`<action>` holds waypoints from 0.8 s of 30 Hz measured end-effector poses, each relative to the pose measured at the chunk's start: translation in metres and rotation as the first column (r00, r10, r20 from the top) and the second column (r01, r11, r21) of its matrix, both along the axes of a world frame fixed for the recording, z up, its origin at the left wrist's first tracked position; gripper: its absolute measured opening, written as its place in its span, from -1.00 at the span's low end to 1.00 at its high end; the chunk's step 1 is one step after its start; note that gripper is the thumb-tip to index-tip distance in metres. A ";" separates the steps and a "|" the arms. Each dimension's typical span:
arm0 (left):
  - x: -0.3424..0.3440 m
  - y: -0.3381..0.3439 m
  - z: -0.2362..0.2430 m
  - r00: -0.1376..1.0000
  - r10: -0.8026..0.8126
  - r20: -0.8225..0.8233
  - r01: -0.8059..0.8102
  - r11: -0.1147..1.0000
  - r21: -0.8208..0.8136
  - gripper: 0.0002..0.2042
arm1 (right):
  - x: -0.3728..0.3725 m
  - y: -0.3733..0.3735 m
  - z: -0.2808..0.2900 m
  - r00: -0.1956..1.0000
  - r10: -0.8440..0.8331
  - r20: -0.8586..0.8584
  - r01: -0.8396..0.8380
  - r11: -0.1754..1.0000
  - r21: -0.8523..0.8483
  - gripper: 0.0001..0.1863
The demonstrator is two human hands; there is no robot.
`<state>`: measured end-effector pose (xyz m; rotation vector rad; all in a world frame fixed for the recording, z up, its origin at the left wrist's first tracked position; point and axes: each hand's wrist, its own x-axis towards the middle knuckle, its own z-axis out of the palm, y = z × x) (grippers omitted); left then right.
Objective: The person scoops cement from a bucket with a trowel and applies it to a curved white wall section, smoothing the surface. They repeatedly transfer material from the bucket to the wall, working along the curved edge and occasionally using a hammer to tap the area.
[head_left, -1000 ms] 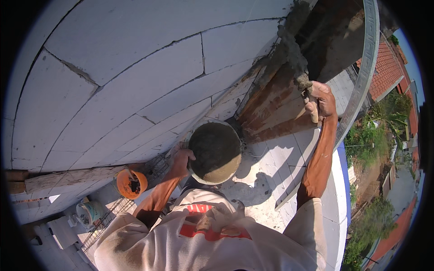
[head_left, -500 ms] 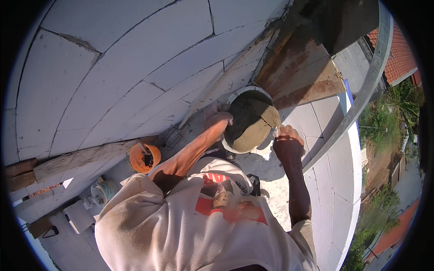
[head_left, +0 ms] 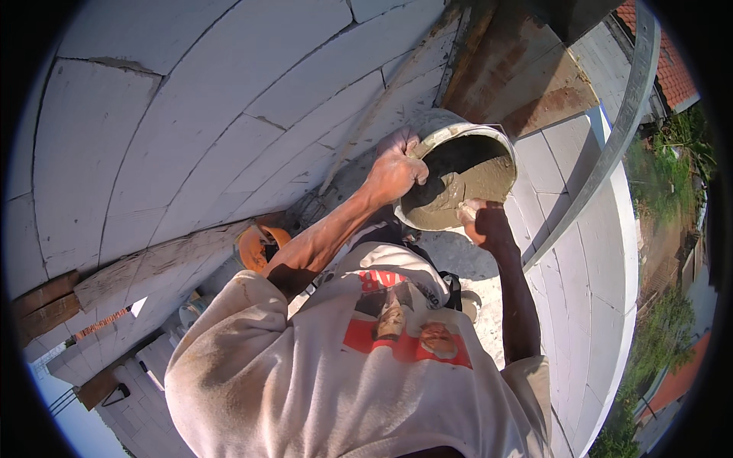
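A pale bucket of wet grey mortar is tilted, its mouth turned toward me. My left hand is closed on the rim at the left side, thumb toward the inside. At the near right edge, my right hand has its fingers curled over the rim, their tips beside the mortar. The mortar lies along the near and right side of the bucket, leaving the shaded far wall coated but partly exposed.
A tall wall of light blocks rises at left. At right runs a low block wall, with a long metal bar across it. Stained boards stand beyond the bucket. An orange bucket sits behind my left arm.
The bucket has come up and to the right and is tipped more toward me. Its mortar has shifted. My right hand has moved from the right side to the near rim.
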<state>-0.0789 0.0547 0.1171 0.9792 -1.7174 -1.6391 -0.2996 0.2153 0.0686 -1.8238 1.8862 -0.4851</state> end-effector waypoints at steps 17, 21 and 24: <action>0.050 -0.015 -0.022 0.732 0.658 -0.174 -0.450 0.660 0.602 -0.76 | 0.000 -0.066 0.128 0.957 -0.091 0.275 0.009 0.959 0.285 -0.64; 0.074 -0.012 -0.028 0.722 0.682 -0.120 -0.475 0.614 0.630 -0.78 | -0.034 -0.112 0.201 0.903 -0.040 0.427 -0.083 0.960 0.266 -0.64; 0.086 -0.007 -0.061 0.751 0.640 -0.163 -0.509 0.718 0.474 -0.81 | -0.098 -0.161 0.223 0.703 -0.014 0.711 -0.161 0.971 0.178 -0.68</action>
